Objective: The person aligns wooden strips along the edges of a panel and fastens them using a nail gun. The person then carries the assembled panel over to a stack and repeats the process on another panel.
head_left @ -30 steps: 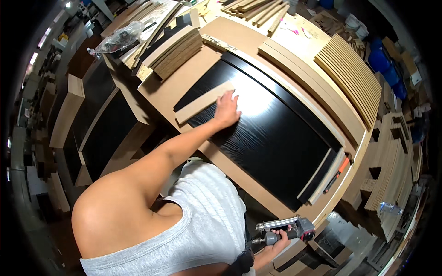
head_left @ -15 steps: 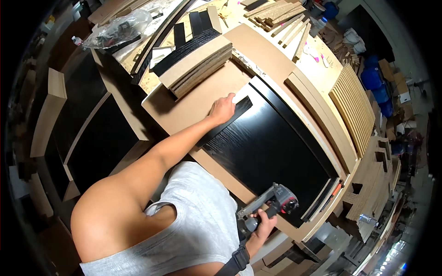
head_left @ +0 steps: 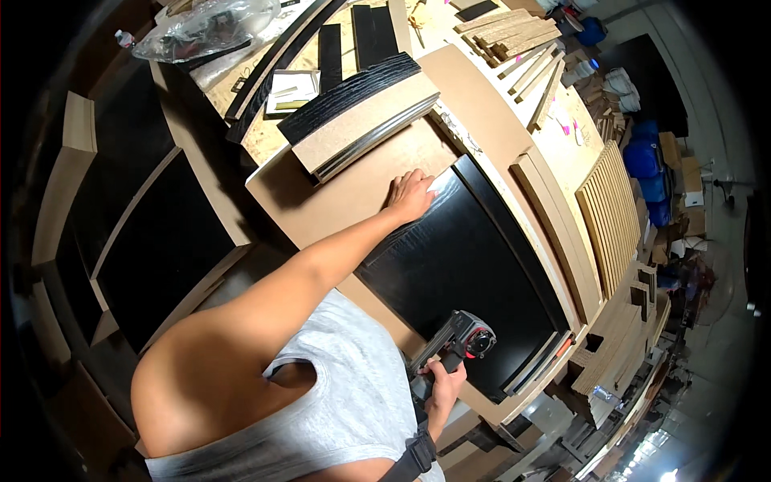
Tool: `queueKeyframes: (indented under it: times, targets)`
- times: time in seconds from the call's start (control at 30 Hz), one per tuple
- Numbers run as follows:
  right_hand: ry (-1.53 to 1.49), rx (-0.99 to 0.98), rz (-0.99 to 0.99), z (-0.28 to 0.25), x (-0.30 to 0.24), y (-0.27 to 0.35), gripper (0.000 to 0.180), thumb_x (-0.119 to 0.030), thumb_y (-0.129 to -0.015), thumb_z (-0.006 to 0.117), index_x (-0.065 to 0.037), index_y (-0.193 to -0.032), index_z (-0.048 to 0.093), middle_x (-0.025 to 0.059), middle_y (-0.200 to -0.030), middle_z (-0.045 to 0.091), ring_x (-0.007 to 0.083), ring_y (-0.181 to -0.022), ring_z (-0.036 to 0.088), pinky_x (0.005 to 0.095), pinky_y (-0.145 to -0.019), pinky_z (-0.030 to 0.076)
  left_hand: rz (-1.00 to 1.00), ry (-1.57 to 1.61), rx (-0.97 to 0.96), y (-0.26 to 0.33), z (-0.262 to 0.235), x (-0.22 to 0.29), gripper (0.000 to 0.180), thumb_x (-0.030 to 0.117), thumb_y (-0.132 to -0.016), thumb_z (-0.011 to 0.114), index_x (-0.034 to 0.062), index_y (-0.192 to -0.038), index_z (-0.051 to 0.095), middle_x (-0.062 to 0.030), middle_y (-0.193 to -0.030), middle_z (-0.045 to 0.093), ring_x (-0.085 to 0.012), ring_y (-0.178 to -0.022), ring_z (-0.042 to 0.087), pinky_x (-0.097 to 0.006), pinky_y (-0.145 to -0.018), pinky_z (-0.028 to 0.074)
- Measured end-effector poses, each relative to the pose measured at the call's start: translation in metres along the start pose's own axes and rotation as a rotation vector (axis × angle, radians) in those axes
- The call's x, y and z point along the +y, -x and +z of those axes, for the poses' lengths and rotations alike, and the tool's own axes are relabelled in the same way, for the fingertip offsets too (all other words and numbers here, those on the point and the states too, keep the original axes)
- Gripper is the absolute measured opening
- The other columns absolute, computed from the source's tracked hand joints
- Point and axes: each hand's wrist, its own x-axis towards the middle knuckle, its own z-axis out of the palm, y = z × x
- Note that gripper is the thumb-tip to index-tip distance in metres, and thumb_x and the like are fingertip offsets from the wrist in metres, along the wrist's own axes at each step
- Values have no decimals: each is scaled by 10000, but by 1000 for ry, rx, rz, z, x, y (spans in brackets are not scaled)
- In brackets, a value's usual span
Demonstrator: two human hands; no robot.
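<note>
A large black wood-grain panel [head_left: 474,265] lies on the workbench in front of me. My left hand [head_left: 411,195] is at its far-left edge, fingers curled over the edge and pressed against it. Whether a separate black strip sits under those fingers, I cannot tell. My right hand [head_left: 443,384] is wrapped round the handle of a nail gun [head_left: 468,336], dark grey with red on its head. The tool is held above the near right part of the panel.
A stack of curved boards with a black top [head_left: 353,92] stands beyond my left hand. Wooden strips [head_left: 514,36] lie at the back, a slatted panel [head_left: 608,221] at the right. Black panels with pale edges [head_left: 173,249] stand to my left. An orange-handled tool [head_left: 564,348] rests by the panel's right corner.
My left hand has moved slightly away and to the right along the panel's edge. The black strip seen under it before no longer shows distinctly. The nail gun has shifted a little left and up.
</note>
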Motion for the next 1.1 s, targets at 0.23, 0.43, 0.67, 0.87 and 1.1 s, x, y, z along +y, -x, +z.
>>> queueKeyframes:
  times: [0.23,0.43,0.67,0.87,1.1]
  targets:
    - [14,21,39,11,-16,-12,307,54,-777,650,37,-1076,582,89,-768,627,186,-574,614,324,-565,535,-26,72,61,-26,15,3,322,278,-904,672,75,-1154,681,-117,-1116,600,-294,-1139,525,-460,-961,358]
    - [31,10,69,17,-37,-37,316,72,-765,648,37,-1071,574,92,-793,631,194,-571,617,319,-561,532,-61,82,94,-20,18,10,343,235,-883,712,87,-1190,683,-101,-1106,604,-287,-1137,522,-452,-994,346]
    - [85,-60,102,45,-92,-72,328,53,-778,599,69,-1103,553,109,-736,625,201,-584,616,340,-578,546,-28,78,46,-43,13,5,352,298,-864,736,88,-1144,704,-86,-1112,630,-261,-1144,519,-440,-1000,321]
    - [89,-160,98,71,-140,-120,530,11,-741,603,62,-1264,538,98,-693,598,198,-567,588,356,-593,555,-45,137,86,-45,12,3,338,297,-850,748,108,-1129,720,-37,-1100,634,-236,-1129,519,-430,-978,313]
    - [95,-233,128,111,-158,-199,509,-24,-748,588,46,-1250,541,82,-661,551,182,-561,562,342,-573,548,-62,167,76,-46,13,4,320,290,-843,754,114,-1108,724,-31,-1081,633,-229,-1113,521,-427,-970,312]
